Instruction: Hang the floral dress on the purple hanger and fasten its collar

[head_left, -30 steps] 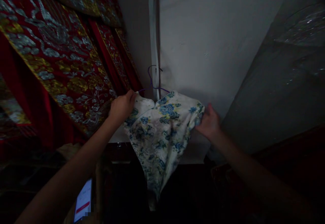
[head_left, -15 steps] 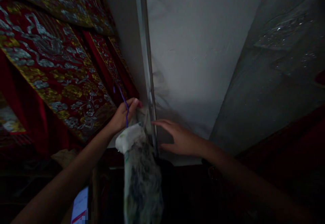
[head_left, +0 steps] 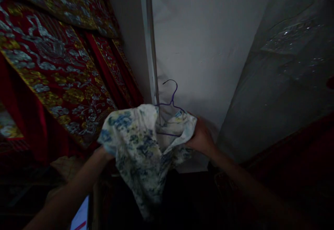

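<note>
A white floral shirt (head_left: 138,136) with blue and green flowers hangs on a thin purple wire hanger (head_left: 172,102) in front of me. The hanger's hook sticks up above the open neckline, and its lower bar shows inside the neck. My right hand (head_left: 202,138) is closed on the shirt at the shoulder beside the collar, some fingertips behind the cloth. On the other side, my left hand (head_left: 106,154) reaches under the sleeve; the cloth covers its fingers, so its grip is hidden.
A red cloth embroidered in gold and silver (head_left: 60,66) hangs at the left. Behind the shirt is a pale panel (head_left: 203,49) with a metal strip (head_left: 150,39). Clear plastic sheeting (head_left: 281,63) covers the right side. A lit phone (head_left: 80,216) is at the lower left.
The shirt has swung from hanging edge-on to facing me, spread wide with its neckline and hanger hook showing. My right hand, formerly apart, now grips its shoulder; my left has moved down-left beneath the sleeve.
</note>
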`<act>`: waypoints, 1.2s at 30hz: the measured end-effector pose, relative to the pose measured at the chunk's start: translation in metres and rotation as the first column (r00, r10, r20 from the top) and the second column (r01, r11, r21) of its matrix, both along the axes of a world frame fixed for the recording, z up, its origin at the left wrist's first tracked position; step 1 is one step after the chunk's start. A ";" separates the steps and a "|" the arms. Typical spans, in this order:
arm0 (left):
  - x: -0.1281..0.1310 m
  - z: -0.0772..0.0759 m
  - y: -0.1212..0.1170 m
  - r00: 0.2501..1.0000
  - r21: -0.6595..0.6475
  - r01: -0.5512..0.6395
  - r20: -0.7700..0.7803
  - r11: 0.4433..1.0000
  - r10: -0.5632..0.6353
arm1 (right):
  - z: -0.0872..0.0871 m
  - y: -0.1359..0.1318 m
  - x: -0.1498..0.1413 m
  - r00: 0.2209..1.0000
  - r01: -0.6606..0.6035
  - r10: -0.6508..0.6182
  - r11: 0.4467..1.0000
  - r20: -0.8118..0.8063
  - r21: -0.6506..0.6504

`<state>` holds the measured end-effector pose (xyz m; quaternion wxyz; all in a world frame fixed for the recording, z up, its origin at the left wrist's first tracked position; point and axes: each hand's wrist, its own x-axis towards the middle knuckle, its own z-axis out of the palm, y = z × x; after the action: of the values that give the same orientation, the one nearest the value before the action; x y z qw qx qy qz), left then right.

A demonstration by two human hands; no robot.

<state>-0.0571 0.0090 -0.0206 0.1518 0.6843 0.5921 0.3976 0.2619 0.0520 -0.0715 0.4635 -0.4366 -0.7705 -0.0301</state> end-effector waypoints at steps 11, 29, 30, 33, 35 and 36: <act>0.005 -0.087 -0.031 0.556 -0.248 0.287 0.829 0.925 0.049 | 0.085 0.004 -0.022 0.985 -0.018 0.016 1.000 0.173 0.010; 0.054 -0.118 -0.099 0.393 -0.323 0.052 0.877 0.945 0.278 | -0.039 -0.096 -0.104 0.755 -0.550 0.119 0.651 -0.645 -0.523; 0.053 -0.124 -0.100 0.417 -0.306 -0.067 0.856 0.950 0.305 | -0.039 -0.100 -0.102 0.757 -0.540 0.099 0.650 -0.645 -0.534; 0.060 -0.147 -0.108 0.540 -0.096 -0.530 0.728 0.843 0.423 | -0.051 -0.120 -0.098 0.694 -0.551 -0.048 0.607 -0.718 -0.573; 0.072 -0.157 -0.112 0.683 0.051 -0.557 0.596 0.829 0.423 | -0.059 -0.134 -0.100 0.615 -0.583 -0.160 0.566 -0.772 -0.583; 0.078 -0.159 -0.113 0.765 0.050 -0.455 0.532 0.889 0.362 | -0.061 -0.139 -0.102 0.585 -0.603 -0.190 0.549 -0.788 -0.580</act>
<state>0.0211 -0.1044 -0.1799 0.1508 0.4193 0.6280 0.6380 0.1604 -0.0873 -0.1323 0.4949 -0.4543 -0.4603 0.5803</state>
